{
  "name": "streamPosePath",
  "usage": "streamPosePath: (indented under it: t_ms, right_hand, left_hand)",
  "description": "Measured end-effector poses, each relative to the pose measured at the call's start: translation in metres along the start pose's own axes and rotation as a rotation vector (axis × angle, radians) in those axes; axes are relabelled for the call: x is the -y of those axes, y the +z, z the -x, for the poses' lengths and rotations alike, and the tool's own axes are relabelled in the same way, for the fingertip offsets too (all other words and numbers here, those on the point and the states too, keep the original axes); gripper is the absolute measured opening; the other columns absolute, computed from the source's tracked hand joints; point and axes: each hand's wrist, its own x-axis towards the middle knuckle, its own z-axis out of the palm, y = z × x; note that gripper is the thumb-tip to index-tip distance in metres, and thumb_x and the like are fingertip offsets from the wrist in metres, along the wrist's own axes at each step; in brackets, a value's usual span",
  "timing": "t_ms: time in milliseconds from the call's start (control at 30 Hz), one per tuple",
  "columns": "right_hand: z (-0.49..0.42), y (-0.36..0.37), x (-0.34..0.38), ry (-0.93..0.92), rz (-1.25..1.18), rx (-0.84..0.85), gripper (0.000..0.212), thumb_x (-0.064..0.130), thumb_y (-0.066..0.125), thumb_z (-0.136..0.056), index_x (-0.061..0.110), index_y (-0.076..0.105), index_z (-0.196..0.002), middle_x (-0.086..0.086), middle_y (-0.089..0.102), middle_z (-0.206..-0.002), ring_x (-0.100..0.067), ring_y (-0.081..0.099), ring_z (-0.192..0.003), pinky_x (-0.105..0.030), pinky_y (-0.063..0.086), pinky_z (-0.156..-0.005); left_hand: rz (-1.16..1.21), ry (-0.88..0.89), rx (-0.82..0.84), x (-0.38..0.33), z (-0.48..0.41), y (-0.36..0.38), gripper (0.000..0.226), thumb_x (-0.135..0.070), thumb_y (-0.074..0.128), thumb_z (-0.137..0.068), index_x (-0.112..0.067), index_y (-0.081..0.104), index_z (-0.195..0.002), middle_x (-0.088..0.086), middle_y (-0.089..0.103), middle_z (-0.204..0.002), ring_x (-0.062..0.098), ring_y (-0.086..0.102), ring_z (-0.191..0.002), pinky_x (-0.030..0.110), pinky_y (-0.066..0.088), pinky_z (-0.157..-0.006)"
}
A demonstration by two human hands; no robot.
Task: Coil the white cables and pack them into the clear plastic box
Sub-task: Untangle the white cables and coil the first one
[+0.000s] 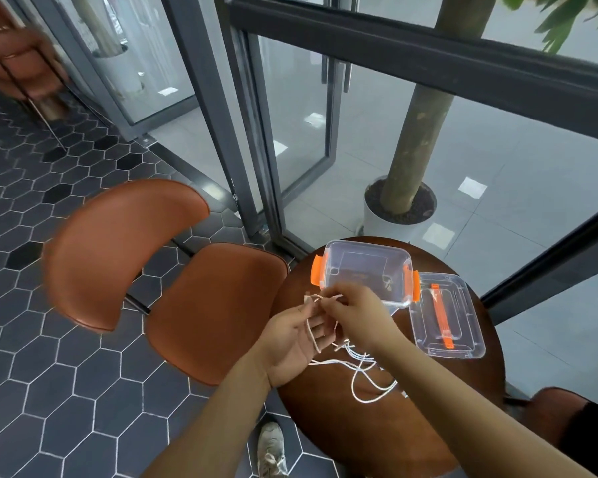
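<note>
A white cable (pixel 366 377) lies in loose loops on the round brown table (pixel 359 426), and one end runs up into my hands. My left hand (pixel 292 343) is palm-up at the table's left edge with cable wound across its fingers. My right hand (pixel 354 313) pinches the cable just above the left fingers. The clear plastic box (pixel 366 270) with orange clips stands open and looks empty right behind my hands. Its clear lid (pixel 446 319) with an orange handle lies flat to the box's right.
An orange-brown chair (pixel 173 281) stands left of the table, touching its edge. A potted tree trunk in a white planter (pixel 397 212) sits behind the table beyond glass panes. My shoe (pixel 271 450) is on the hexagon-tiled floor below. Another chair edge (pixel 560 419) shows at right.
</note>
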Motion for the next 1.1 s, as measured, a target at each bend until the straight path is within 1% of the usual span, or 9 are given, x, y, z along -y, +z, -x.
streamPosePath:
  t_ms: [100, 200, 267, 433, 633, 767, 833, 900, 1100]
  right_hand:
    - [0.010, 0.005, -0.005, 0.014, -0.082, -0.031, 0.006, 0.023, 0.063, -0.096, 0.018, 0.060, -0.094, -0.005, 0.072, -0.073, -0.023, 0.068, -0.053, -0.044, 0.061, -0.052]
    - [0.018, 0.012, -0.007, -0.113, -0.001, 0.020, 0.002, 0.021, 0.065, -0.095, 0.019, 0.064, -0.094, -0.001, 0.073, -0.073, -0.016, 0.069, -0.062, -0.047, 0.060, -0.066]
    - [0.022, 0.010, -0.006, -0.154, 0.013, 0.056, 0.011, 0.021, 0.067, -0.094, 0.023, 0.071, -0.104, 0.003, 0.074, -0.080, -0.017, 0.070, -0.072, -0.045, 0.059, -0.073]
    - [0.041, 0.016, -0.015, -0.250, -0.053, 0.047, 0.018, 0.016, 0.067, -0.090, 0.033, 0.065, -0.091, 0.006, 0.073, -0.074, -0.011, 0.068, -0.066, -0.033, 0.056, -0.070]
    - [0.030, 0.009, -0.050, -0.170, -0.022, 0.150, 0.029, 0.030, 0.067, -0.095, 0.038, 0.066, -0.068, 0.006, 0.061, -0.057, -0.004, 0.059, -0.054, -0.022, 0.048, -0.061]
    - [0.010, -0.019, -0.067, -0.214, 0.201, 0.253, 0.023, 0.045, 0.065, -0.092, 0.028, 0.074, -0.081, 0.011, 0.064, -0.065, -0.001, 0.059, -0.059, -0.015, 0.045, -0.060]
    - [0.001, -0.031, -0.071, -0.157, 0.282, 0.313, 0.024, 0.044, 0.065, -0.091, 0.025, 0.078, -0.095, 0.018, 0.071, -0.077, -0.002, 0.068, -0.070, -0.017, 0.053, -0.066]
    - [-0.009, -0.041, -0.067, -0.094, 0.302, 0.334, 0.023, 0.038, 0.066, -0.093, 0.021, 0.078, -0.101, 0.021, 0.071, -0.080, 0.000, 0.069, -0.071, -0.015, 0.055, -0.066]
    - [-0.038, -0.051, -0.009, -0.113, 0.216, 0.267, 0.030, 0.020, 0.065, -0.095, 0.011, 0.063, -0.067, -0.004, 0.058, -0.058, -0.018, 0.058, -0.051, -0.029, 0.049, -0.056]
  left_hand:
    - [0.004, 0.002, 0.009, 0.001, -0.003, -0.003, 0.056, -0.038, 0.030, -0.106, -0.001, 0.061, -0.135, 0.016, 0.064, -0.137, 0.025, 0.060, -0.127, 0.042, 0.041, -0.113]
    - [0.019, 0.022, 0.011, 0.005, -0.005, -0.003, 0.050, -0.039, 0.038, -0.103, -0.008, 0.074, -0.118, 0.012, 0.073, -0.117, 0.018, 0.072, -0.098, 0.033, 0.055, -0.086]
    - [0.126, 0.040, 0.005, 0.003, -0.007, -0.005, 0.048, -0.037, 0.038, -0.105, -0.002, 0.069, -0.120, 0.016, 0.074, -0.113, 0.023, 0.074, -0.095, 0.035, 0.060, -0.076]
    - [0.358, 0.207, -0.043, -0.017, -0.014, -0.001, 0.050, -0.030, 0.036, -0.108, 0.003, 0.073, -0.106, 0.026, 0.071, -0.119, 0.038, 0.070, -0.112, 0.048, 0.060, -0.092]
    - [0.327, 0.248, 0.033, -0.032, -0.003, 0.010, 0.047, -0.030, 0.042, -0.100, -0.002, 0.078, -0.093, 0.020, 0.076, -0.110, 0.032, 0.076, -0.098, 0.044, 0.063, -0.084]
    - [0.283, 0.191, 0.111, -0.037, 0.010, 0.005, 0.062, -0.033, 0.027, -0.109, -0.006, 0.080, -0.093, 0.017, 0.077, -0.107, 0.023, 0.078, -0.077, 0.037, 0.064, -0.071]
    - [0.263, 0.162, 0.165, -0.040, 0.016, 0.004, 0.052, -0.033, 0.036, -0.105, -0.005, 0.079, -0.099, 0.018, 0.077, -0.108, 0.022, 0.078, -0.075, 0.036, 0.064, -0.069]
    - [0.169, 0.129, 0.223, -0.040, 0.020, 0.008, 0.043, -0.033, 0.046, -0.100, -0.003, 0.076, -0.106, 0.020, 0.076, -0.110, 0.020, 0.076, -0.074, 0.033, 0.063, -0.070]
    - [-0.241, -0.058, 0.272, -0.034, 0.020, 0.014, 0.044, -0.034, 0.053, -0.101, 0.001, 0.067, -0.123, 0.029, 0.069, -0.119, 0.035, 0.075, -0.100, 0.038, 0.062, -0.079]
